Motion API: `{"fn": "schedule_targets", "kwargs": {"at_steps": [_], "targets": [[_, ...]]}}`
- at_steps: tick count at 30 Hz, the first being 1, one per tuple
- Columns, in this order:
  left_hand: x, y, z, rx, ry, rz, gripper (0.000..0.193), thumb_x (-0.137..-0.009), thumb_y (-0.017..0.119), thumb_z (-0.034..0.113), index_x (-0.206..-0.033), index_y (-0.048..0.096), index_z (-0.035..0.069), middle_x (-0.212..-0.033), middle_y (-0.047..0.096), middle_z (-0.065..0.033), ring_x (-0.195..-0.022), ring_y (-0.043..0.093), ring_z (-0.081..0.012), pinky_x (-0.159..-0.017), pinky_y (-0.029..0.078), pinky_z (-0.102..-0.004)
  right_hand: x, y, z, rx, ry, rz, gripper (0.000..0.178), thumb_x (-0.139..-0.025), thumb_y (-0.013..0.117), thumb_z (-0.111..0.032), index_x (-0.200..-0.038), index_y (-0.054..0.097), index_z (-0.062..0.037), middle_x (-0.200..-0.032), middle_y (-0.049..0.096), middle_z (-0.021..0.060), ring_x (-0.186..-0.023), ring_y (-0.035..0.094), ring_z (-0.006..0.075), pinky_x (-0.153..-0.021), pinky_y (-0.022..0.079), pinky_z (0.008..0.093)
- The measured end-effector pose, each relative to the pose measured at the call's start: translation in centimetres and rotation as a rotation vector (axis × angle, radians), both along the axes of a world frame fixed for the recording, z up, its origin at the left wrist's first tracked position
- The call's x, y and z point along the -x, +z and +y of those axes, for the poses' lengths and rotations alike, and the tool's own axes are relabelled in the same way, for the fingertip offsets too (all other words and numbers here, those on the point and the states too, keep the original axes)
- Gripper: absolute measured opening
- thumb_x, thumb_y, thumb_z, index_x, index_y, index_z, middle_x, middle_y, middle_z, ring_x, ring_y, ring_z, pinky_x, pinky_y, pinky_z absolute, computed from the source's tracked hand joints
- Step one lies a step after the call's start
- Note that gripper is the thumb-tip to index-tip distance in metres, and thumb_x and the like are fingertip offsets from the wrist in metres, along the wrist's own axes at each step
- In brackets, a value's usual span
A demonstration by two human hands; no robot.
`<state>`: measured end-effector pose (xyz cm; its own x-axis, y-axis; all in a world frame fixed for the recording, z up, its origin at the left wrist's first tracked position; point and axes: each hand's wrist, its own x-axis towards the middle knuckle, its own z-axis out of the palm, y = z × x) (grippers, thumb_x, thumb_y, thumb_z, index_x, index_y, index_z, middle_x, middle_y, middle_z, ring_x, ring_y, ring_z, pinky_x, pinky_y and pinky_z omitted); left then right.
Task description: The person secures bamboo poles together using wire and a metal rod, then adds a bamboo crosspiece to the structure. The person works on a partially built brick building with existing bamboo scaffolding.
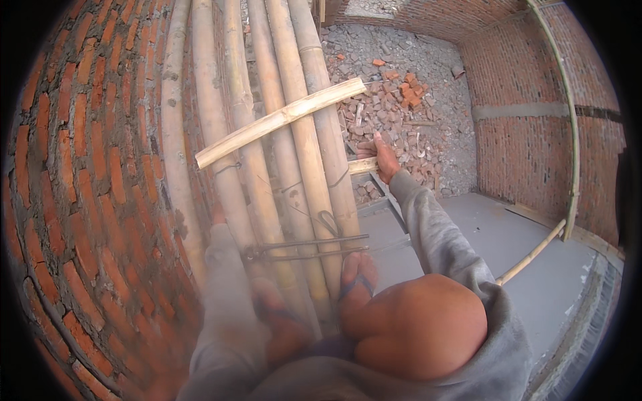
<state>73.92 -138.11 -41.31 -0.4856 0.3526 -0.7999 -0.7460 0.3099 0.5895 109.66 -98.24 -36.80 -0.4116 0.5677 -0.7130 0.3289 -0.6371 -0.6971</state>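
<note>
My right hand (386, 159) reaches past the right edge of a row of bamboo poles (292, 140), with its fingers stretched out and the thumb raised. Beside it, the end of a light wooden crosspiece (362, 166) pokes out from under the poles; whether I touch it I cannot tell. On the left, my left hand (218, 215) is blurred against a pole, its fingers not readable. A split wooden strip (281, 123) lies slanted across the poles. Long-handled metal pincers (311, 247) rest across them by my feet, near a bent loop of wire (328, 224).
A rough brick wall (87, 167) rises close on the left. Far below on the right are broken bricks (411, 90) and rubble. A grey slab (481, 234) lies lower right, with a thin upright pole (572, 134) by another brick wall (528, 80). My sandalled feet stand on the poles.
</note>
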Motion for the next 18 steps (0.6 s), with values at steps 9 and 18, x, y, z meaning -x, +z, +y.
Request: {"fn": "schedule_targets", "kwargs": {"at_steps": [9,18], "targets": [[-0.7,0.0,-1.3,0.039,-0.06,0.025,0.036,-0.111,0.06,0.027,-0.131,0.07,0.0,-0.113,0.077,-0.0134,-0.096,0.076,-0.0242,-0.084,0.064,-0.0393,0.5,-2.1,0.8,-0.163,0.121,-0.094,0.075,-0.116,0.045,-0.058,-0.13,0.07,0.0106,-0.111,0.076,0.0172,-0.099,0.071,0.0235,-0.094,0.058,0.0387],[-0.9,-0.7,-1.7,0.026,-0.099,0.047,0.037,-0.111,0.06,0.028,-0.133,0.07,0.0,-0.114,0.077,-0.013,-0.096,0.076,-0.0239,-0.085,0.063,-0.0394,-1.5,6.6,-6.1,-1.262,0.013,-0.404,0.04,-0.107,0.067,-0.038,-0.121,0.068,-0.0003,-0.111,0.068,0.0193,-0.102,0.064,0.0387,-0.091,0.05,0.0497]]}}
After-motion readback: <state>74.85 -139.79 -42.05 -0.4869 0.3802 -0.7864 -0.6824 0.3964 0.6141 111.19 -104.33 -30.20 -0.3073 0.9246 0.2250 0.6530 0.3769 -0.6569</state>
